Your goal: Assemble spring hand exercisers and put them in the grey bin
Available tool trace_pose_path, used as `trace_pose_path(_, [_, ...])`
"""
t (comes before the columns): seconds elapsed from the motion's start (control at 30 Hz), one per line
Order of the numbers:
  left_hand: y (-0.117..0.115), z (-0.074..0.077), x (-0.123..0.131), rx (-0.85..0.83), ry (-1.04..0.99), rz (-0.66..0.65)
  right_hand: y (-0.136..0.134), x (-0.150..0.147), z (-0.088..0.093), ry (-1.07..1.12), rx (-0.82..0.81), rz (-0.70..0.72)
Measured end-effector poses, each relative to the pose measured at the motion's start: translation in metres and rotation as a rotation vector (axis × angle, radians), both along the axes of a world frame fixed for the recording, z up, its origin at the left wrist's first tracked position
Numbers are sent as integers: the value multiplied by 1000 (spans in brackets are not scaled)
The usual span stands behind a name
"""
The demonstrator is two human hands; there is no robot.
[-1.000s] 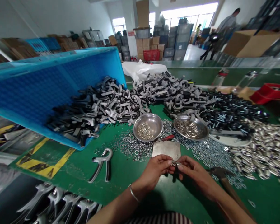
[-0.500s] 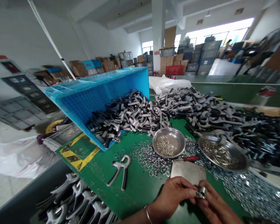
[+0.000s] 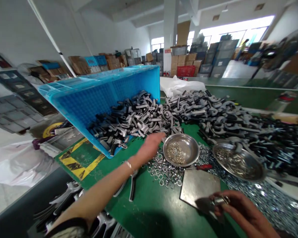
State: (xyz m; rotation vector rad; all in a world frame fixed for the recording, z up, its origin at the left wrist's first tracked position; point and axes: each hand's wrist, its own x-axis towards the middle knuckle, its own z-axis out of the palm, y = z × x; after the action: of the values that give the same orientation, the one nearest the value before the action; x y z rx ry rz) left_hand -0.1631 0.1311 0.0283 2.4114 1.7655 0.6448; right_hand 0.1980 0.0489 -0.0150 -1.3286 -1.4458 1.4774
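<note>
At the lower right my right hand (image 3: 240, 208) is closed on a small metal coil spring (image 3: 221, 200), pinched between thumb and fingers beside a metal plate (image 3: 201, 185). My left hand (image 3: 151, 145) is stretched out at the near edge of a pile of grey-and-black hand-grip handles (image 3: 149, 115), just left of a steel bowl (image 3: 192, 148) with small brass-coloured nuts. Its fingers are blurred, and whether they touch a handle cannot be made out. Below the left forearm lies a hand gripper (image 3: 132, 188), partly hidden by it.
A blue crate (image 3: 101, 86) lies tipped with handles spilling out. Loose metal rings (image 3: 164, 172) surround the bowl. A second steel bowl (image 3: 253, 170) holds small metal pins. A red-handled screwdriver (image 3: 204, 167) lies behind the plate. Black parts with bolts (image 3: 275, 148) are heaped at the right.
My left hand has left the right hand and moved up and left to the handle pile. My right hand keeps the spring, a little farther right.
</note>
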Motion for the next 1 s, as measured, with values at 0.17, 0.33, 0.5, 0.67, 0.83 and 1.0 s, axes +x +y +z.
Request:
trace_pose_path(0.17, [83, 3, -103, -45, 175, 167, 1, -19, 14, 142, -28, -70])
trace_pose_path(0.33, [78, -1, -121, -13, 216, 112, 3, -21, -7, 183, -71, -66])
trace_pose_path(0.5, [5, -17, -48, -12, -294, 120, 1, -23, -15, 209, -103, -81])
trace_pose_path(0.67, [-80, -61, 70, -614, -1081, -125, -4, -32, -12, 246, -97, -85])
trace_pose_path(0.83, [-104, -84, 134, -623, -1105, -12, -16, -37, -10, 242, -47, -142])
trace_pose_path(1.0, [-107, -87, 154, -624, -1210, 54, -29, -45, -13, 217, 29, -219])
